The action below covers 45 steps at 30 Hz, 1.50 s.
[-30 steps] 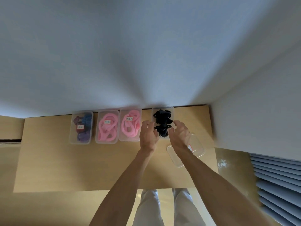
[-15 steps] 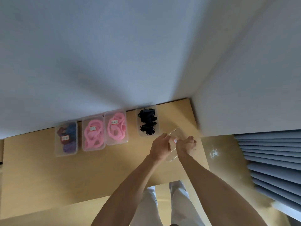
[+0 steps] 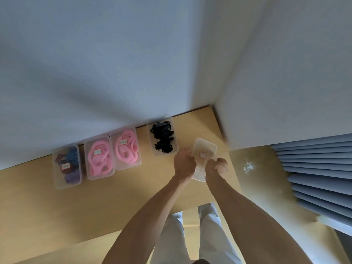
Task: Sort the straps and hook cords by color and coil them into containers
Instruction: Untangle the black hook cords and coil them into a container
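Lid (image 3: 204, 151) held between left hand (image 3: 184, 163) and right hand (image 3: 217, 166), fingers curled round edges.

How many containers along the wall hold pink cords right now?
2: the two pink-filled containers and, side by side between the dark mixed container and the black-cord container.

Pretty soft, dim indoor light overall, nothing harsh. The wall (image 3: 114, 63) has broad blurry shadow bands fanning across it. Whole shot is a bit smeary, worst around the wall corner (image 3: 219, 115) and toward the edges. Wide-angle lens bends the wooden table (image 3: 47, 216) edges noticeably. Small white glare spot on the floor (image 3: 247, 166) at right.
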Each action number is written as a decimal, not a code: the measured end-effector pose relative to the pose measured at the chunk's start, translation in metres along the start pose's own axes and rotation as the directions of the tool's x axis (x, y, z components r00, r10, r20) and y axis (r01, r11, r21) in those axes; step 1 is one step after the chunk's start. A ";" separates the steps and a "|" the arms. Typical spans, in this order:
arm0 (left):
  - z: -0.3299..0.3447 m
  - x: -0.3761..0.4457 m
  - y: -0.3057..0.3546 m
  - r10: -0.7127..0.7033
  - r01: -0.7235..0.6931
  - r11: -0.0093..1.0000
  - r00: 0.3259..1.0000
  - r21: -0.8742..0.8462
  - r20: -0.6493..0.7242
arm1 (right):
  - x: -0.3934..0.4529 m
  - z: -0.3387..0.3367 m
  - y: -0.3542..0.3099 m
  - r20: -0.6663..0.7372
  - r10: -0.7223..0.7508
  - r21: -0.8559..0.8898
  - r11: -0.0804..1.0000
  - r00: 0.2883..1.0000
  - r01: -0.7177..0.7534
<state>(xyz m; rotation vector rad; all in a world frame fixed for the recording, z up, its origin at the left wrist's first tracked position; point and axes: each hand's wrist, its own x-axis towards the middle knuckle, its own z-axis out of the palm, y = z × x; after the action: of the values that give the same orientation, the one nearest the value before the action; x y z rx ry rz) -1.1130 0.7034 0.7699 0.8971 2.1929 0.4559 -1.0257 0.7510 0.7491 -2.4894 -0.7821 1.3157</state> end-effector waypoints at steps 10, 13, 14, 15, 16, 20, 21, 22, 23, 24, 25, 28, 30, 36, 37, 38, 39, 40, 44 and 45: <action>-0.071 0.000 0.018 0.071 -0.115 0.950 0.985 -0.290 -0.157 | -0.048 -0.002 -0.060 -0.015 -0.336 -0.026 0.942 0.942 0.335; -0.104 0.004 0.006 -0.009 -0.068 0.935 0.977 -0.348 -0.214 | -0.061 0.000 -0.077 0.070 -0.456 -0.025 0.889 0.887 0.458; -0.113 0.005 0.002 -0.047 -0.046 0.930 0.970 -0.365 -0.240 | -0.066 0.004 -0.082 0.095 -0.481 -0.028 0.874 0.871 0.486; -0.121 0.006 -0.003 -0.077 -0.030 0.923 0.962 -0.384 -0.260 | -0.071 0.010 -0.087 0.127 -0.499 -0.033 0.861 0.857 0.507; -0.128 0.008 -0.008 -0.103 -0.010 0.925 0.956 -0.380 -0.275 | -0.077 0.018 -0.091 0.158 -0.512 -0.039 0.851 0.844 0.523; -0.137 0.022 -0.033 -0.152 0.064 0.960 0.937 -0.274 -0.314 | -0.092 0.054 -0.097 0.227 -0.509 -0.078 0.841 0.831 0.536; -0.136 0.023 -0.040 -0.158 0.080 0.966 0.935 -0.246 -0.317 | -0.093 0.061 -0.093 0.238 -0.496 -0.100 0.842 0.835 0.529; -0.134 0.025 -0.046 -0.162 0.096 0.972 0.935 -0.215 -0.316 | -0.092 0.066 -0.087 0.251 -0.480 -0.125 0.845 0.841 0.519; -0.131 0.026 -0.052 -0.169 0.114 0.975 0.936 -0.191 -0.309 | -0.090 0.070 -0.079 0.262 -0.458 -0.146 0.851 0.849 0.505; -0.128 0.026 -0.056 -0.180 0.130 0.975 0.937 -0.180 -0.300 | -0.088 0.073 -0.072 0.271 -0.436 -0.165 0.857 0.858 0.487; -0.124 0.027 -0.061 -0.189 0.138 0.973 0.937 -0.184 -0.295 | -0.085 0.076 -0.065 0.276 -0.416 -0.185 0.862 0.866 0.473; -0.113 0.025 -0.070 -0.226 0.175 0.964 0.936 -0.202 -0.268 | -0.081 0.080 -0.053 0.280 -0.392 -0.246 0.853 0.876 0.460; -0.105 0.022 -0.077 -0.272 0.222 0.952 0.929 -0.211 -0.250 | -0.081 0.078 -0.049 0.277 -0.386 -0.280 0.844 0.880 0.458; -0.091 0.001 -0.083 -0.271 0.214 0.947 0.933 -0.240 -0.237 | -0.087 0.067 -0.041 0.257 -0.443 -0.409 0.755 0.859 0.512; -0.093 0.001 -0.082 -0.269 0.203 0.945 0.929 -0.257 -0.253 | -0.089 0.068 -0.044 0.256 -0.466 -0.404 0.744 0.847 0.532; -0.095 0.002 -0.080 -0.267 0.193 0.943 0.925 -0.272 -0.269 | -0.090 0.069 -0.049 0.254 -0.486 -0.395 0.737 0.836 0.548; -0.099 0.005 -0.078 -0.268 0.188 0.941 0.921 -0.281 -0.283 | -0.091 0.071 -0.055 0.253 -0.499 -0.385 0.734 0.829 0.560; -0.101 0.008 -0.077 -0.268 0.185 0.941 0.917 -0.283 -0.295 | -0.091 0.074 -0.060 0.254 -0.509 -0.376 0.732 0.823 0.569; -0.107 0.024 -0.076 -0.284 0.191 0.932 0.914 -0.309 -0.290 | -0.086 0.085 -0.073 0.260 -0.521 -0.367 0.725 0.813 0.582; -0.107 0.028 -0.077 -0.287 0.195 0.931 0.914 -0.310 -0.287 | -0.084 0.088 -0.073 0.258 -0.516 -0.371 0.727 0.817 0.577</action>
<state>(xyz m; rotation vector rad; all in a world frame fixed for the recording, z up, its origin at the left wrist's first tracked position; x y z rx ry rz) -1.2408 0.6644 0.7876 0.4091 2.4209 0.8125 -1.1614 0.7612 0.7884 -2.1613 -1.8627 1.1783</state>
